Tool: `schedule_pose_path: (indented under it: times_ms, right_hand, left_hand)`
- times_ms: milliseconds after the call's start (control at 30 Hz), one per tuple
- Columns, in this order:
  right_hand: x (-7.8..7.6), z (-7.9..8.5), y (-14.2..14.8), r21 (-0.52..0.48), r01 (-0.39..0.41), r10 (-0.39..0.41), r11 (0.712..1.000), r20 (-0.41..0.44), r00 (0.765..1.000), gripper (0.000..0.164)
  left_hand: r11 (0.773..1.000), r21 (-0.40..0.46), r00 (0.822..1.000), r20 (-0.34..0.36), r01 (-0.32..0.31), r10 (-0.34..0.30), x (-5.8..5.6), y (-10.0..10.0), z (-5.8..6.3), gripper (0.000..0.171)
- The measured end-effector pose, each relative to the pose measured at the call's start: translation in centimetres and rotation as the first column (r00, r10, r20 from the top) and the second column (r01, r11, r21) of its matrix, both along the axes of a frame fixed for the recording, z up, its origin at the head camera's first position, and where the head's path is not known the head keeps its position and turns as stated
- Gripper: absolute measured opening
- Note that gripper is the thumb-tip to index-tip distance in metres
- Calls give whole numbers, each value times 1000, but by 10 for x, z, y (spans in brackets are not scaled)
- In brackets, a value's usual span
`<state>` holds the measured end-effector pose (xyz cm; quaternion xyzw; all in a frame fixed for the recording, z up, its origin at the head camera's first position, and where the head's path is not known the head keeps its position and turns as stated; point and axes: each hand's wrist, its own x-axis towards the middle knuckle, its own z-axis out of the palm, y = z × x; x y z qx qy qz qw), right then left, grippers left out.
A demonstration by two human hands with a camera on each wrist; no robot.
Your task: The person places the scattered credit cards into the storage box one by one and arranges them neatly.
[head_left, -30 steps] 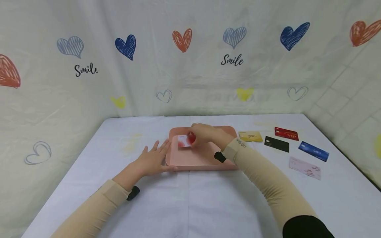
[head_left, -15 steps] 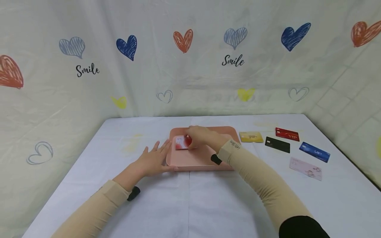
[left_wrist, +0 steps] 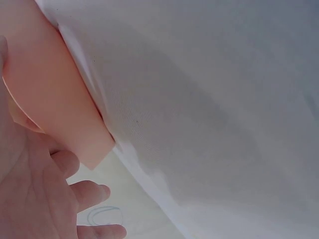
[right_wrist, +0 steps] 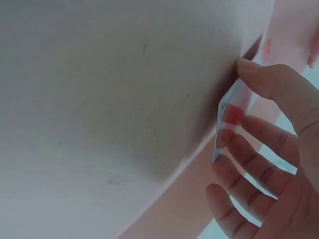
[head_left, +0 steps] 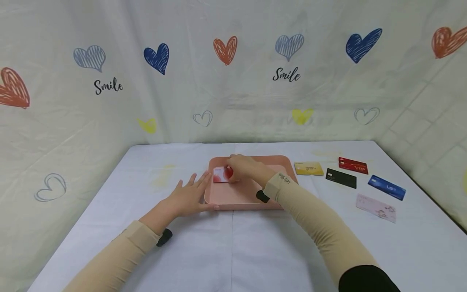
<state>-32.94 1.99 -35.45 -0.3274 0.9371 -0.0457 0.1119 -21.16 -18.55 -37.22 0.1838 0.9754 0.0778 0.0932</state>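
The right hand (head_left: 247, 167) pinches a thin, rectangular white card (head_left: 220, 174) with red patches over a shallow pink tray (head_left: 238, 198). The left hand (head_left: 187, 198), fingers spread, touches the tray.

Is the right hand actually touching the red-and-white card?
Touching: the right wrist view shows the right hand holding the red-and-white card, fingertips against it.

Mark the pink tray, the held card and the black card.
Pink tray (head_left: 233, 195): head view, bare floor.
Held card (head_left: 220, 174): head view, exposed left part.
Black card (head_left: 341, 178): head view, middle of its face.
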Motion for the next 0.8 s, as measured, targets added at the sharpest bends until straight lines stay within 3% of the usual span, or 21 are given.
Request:
schedule_pose_path:
  times_ms: [400,800]
  right_hand:
    - [3,2,-1,-8,8,-8,1000,4,1000,38]
    - [-5,-2,-2,-13,30,-30,999,13,999,41]
  left_hand:
    - [1000,-5,1000,5,-8,8,1,2,0,109]
    - [1000,-9,1000,12,-11,11,-1,1,-1,112]
